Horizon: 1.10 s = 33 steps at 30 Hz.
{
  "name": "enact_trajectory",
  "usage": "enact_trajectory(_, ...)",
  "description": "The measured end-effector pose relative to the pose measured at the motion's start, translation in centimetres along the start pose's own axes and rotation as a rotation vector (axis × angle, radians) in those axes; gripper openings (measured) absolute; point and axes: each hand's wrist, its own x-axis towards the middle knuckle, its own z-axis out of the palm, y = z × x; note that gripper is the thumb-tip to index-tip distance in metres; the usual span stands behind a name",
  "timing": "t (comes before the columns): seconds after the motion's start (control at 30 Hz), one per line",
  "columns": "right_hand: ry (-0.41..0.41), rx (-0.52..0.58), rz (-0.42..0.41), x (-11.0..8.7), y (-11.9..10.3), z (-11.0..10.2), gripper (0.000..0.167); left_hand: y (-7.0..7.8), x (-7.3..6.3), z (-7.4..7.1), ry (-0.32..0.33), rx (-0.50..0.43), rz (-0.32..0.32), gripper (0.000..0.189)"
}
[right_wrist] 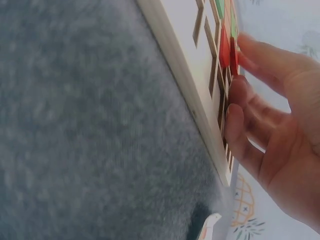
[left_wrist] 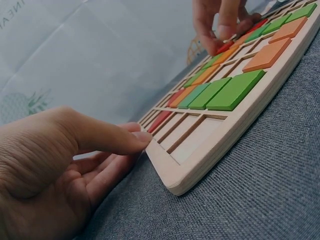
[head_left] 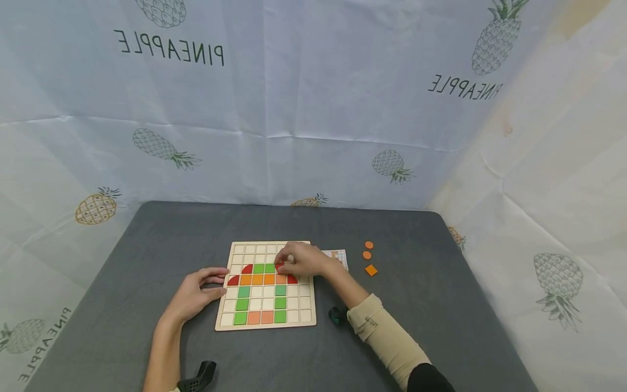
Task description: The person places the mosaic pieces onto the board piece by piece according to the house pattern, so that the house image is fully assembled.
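Observation:
A wooden grid board (head_left: 264, 328) lies flat on the table, with green, orange, salmon and red pieces set in its cells. Over its upper right part, my right hand (head_left: 302, 259) pinches a red quarter-round piece (right_wrist: 234, 57) between thumb and fingers, close to the cells. Another red piece (head_left: 292, 280) sits just below it, beside a salmon square (head_left: 281, 279). My left hand (head_left: 193, 294) rests at the board's left edge. In the left wrist view its thumb (left_wrist: 135, 143) touches the frame, with the other fingers loosely bent behind it.
Right of the board lie two orange discs (head_left: 369, 245) and an orange square (head_left: 371, 270). A printed card (head_left: 338, 254) is partly hidden behind my right wrist. A small black object (head_left: 337, 315) lies near the right forearm. Pineapple-print cloth (head_left: 313, 109) hangs behind the grey table (head_left: 392, 326).

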Motion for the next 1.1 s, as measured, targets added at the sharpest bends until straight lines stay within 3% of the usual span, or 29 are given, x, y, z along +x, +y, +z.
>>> enact_trajectory(0.27,0.015,-0.046,0.065,0.3,-0.4,0.3,0.016,0.0,0.0,0.0,-0.013,-0.023,-0.002,0.052)
enact_trajectory(0.67,-0.011,0.033,0.048,0.1,-0.3,-0.2,0.024,-0.1,0.0,0.1,-0.003,0.009,-0.005,0.051)
enact_trajectory(1.1,-0.009,0.035,0.044,-0.6,-0.4,-0.7,0.016,0.0,-0.1,0.0,-0.004,0.013,-0.015,0.051)
